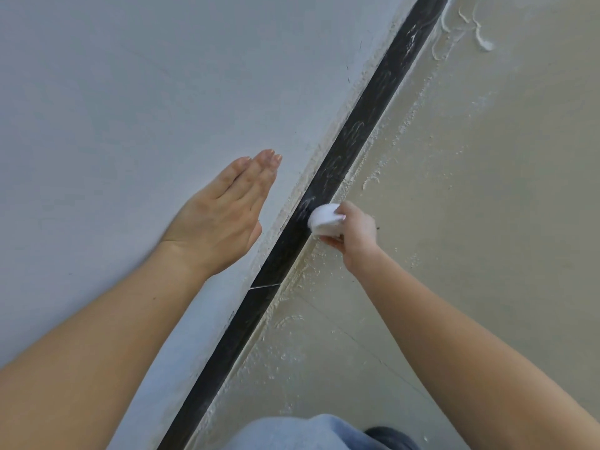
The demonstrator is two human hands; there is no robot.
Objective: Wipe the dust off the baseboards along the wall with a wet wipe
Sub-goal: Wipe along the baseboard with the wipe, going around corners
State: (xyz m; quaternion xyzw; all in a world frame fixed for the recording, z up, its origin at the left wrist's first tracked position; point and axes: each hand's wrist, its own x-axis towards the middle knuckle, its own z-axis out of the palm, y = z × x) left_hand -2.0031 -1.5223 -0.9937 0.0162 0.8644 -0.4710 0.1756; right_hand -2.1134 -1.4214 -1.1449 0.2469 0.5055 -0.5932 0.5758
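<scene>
The right grip (354,235) is curled round a folded white wet wipe (324,219), fingers above and thumb below. The wad's front face is pressed to the dark baseboard (368,115), close to where the strip meets the floor (487,206). The wipe thus sits at the tip of this grip, between the fingers and the board, touching the board's face. To do this stroke well, I judge it best to hold the pad flat against the board rather than on one edge. It should run along the strip in one direction with even pressure, and be refolded to a clean face once it greys. The top lip by the wall and the bottom joint look likely to hold the most dust. Beyond the wipe the board shows pale, chalky smears, while the stretch nearer the person, around a thin seam (264,286), looks darker, so the job seems partly done. The left grip (220,219) is spread, fingers straight and together, laid flat on the pale wall (130,92) above the board and holding nothing, seemingly for balance. White grit lies on the floor beside the board, and a blue-denim knee (311,433) shows at the bottom edge.
</scene>
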